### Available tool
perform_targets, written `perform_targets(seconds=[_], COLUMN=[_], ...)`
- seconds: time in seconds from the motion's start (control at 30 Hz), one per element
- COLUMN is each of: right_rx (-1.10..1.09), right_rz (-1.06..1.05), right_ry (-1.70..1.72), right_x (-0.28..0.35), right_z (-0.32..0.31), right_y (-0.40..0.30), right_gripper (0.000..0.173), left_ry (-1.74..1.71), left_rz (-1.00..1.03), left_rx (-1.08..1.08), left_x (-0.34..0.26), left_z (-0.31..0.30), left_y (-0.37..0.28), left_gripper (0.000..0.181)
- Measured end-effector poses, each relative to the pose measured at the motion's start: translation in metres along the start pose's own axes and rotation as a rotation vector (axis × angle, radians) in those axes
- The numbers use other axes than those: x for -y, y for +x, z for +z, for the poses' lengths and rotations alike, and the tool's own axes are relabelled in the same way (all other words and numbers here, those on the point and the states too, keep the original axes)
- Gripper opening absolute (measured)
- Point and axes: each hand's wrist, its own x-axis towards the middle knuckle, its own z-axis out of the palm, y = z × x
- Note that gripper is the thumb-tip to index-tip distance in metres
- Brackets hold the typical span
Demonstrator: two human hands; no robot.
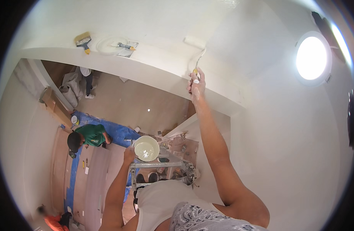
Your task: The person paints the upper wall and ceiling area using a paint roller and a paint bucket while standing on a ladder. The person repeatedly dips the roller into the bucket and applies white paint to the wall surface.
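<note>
My right hand (197, 86) is wrapped around the yellow handle of a small paint roller (200, 56). The white roller sleeve (195, 42) lies against the pale wall surface above the ledge. Low in the middle, my left hand (129, 155) grips the side of a white paint bucket (135, 146). Pale liquid paint (147, 150) fills part of that bucket, which is held by the top of a metal stepladder (162, 165). White smears mark my right fingers. How my left fingers close on the bucket is partly hidden.
A wide brush (83, 40), a plastic lid (103, 46) and a smaller brush (125, 46) lie on the ledge (154, 59). Far below, a person in green (92, 135) bends over planks near blue sheeting (119, 135). Two other people are farther off. A round lamp (311, 57) shines at right.
</note>
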Motion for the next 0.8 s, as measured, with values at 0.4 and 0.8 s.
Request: perform_targets(seconds=[0.4,0.8], right_rx=[0.021,0.120], right_rz=[-0.199,-0.497], right_ry=[-0.046,0.105], right_x=[0.040,0.203], right_z=[0.021,0.081], right_y=[0.019,0.092], right_gripper=[0.045,0.050], left_ry=[0.133,0.009], left_rz=[0.072,0.024], left_rx=[-0.122,-0.071], left_x=[0.012,0.011], left_z=[0.009,0.008], left_y=[0.006,0.004], left_gripper=[0.037,0.035])
